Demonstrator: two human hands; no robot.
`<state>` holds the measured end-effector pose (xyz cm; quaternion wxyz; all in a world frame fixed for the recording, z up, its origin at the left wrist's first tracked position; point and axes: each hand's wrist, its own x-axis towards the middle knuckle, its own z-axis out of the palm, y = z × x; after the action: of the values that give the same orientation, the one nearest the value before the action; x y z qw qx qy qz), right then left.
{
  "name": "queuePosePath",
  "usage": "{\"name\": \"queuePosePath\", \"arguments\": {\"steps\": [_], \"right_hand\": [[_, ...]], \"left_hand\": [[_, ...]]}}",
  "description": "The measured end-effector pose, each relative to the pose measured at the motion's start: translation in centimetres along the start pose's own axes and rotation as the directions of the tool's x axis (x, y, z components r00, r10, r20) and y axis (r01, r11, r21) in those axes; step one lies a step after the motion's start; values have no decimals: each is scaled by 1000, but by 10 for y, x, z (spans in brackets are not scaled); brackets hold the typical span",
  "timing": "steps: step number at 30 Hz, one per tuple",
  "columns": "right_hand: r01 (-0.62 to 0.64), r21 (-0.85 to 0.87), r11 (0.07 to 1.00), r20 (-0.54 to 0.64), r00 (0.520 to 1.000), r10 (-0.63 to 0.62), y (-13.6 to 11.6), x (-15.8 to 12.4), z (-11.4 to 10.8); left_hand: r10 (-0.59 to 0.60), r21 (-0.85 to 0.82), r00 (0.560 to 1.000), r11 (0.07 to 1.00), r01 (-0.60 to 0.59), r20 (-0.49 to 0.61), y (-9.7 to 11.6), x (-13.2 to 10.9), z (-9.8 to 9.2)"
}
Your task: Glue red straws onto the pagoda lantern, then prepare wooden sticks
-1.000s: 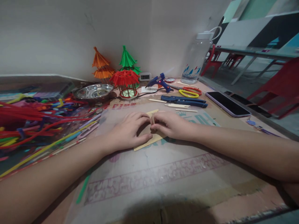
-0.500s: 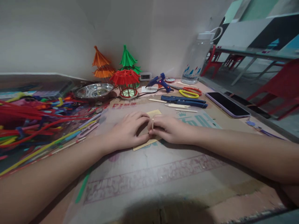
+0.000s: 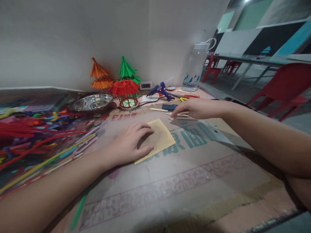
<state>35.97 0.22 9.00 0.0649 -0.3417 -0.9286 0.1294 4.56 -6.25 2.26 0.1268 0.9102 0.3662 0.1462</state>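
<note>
My left hand (image 3: 136, 139) lies open, palm down, on a yellow sheet (image 3: 161, 134) that looks like sandpaper. Its thumb and fingers are apart and the sheet's middle has a darker, worn patch. Farther back and to the right, my right hand (image 3: 194, 108) reaches over several thin wooden sticks (image 3: 159, 110), fingers bent downward and apart. Its fingertips are at the sticks; whether they touch one I cannot tell. Behind it the blue pliers-like tool (image 3: 168, 106) is partly hidden, as are the yellow-handled scissors (image 3: 183, 99).
A blue glue gun (image 3: 160, 91), a water bottle (image 3: 193, 69) and a metal bowl (image 3: 92, 103) stand along the back. Near them are a red-roofed model (image 3: 125, 87), a green one (image 3: 126, 68) and an orange one (image 3: 99, 72). Pipe cleaners (image 3: 21, 129) pile up at left.
My right hand has left the sheet, where it pinched a small wooden stick beside my left hand, and moved back right to the sticks. The view has shifted slightly; the phone is now hidden.
</note>
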Motion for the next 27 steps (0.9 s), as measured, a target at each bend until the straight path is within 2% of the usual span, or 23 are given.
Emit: {"name": "queuePosePath", "arguments": {"steps": [5,7,12,14,17,20,23,27], "right_hand": [[24,-160,987,118,993,-5,14,-5,0],[-1,-226,974,82,996,20,9,-2,3],[-160,-358,920,-182,978,100,-8,21,23],[-188,-414,891,-230,968,98,-11,35,31],[-218,-464,859,-239,964,116,-12,54,36],[-261,-440,859,-222,959,177,-13,69,38],[-311,-414,855,-227,945,234,-12,77,42],[-316,-411,855,-251,941,226,-12,79,48]], "left_hand": [[-5,2,1000,1000,5,-1,-1,0,1],[-11,3,1000,1000,11,4,-1,0,1],[-22,3,1000,1000,22,13,0,1,1],[-22,6,1000,1000,22,14,0,1,1],[-15,10,1000,1000,15,15,1,1,1],[-13,11,1000,1000,13,15,2,0,0],[-10,13,1000,1000,10,7,2,1,0],[-6,15,1000,1000,6,-1,2,1,1]]}}
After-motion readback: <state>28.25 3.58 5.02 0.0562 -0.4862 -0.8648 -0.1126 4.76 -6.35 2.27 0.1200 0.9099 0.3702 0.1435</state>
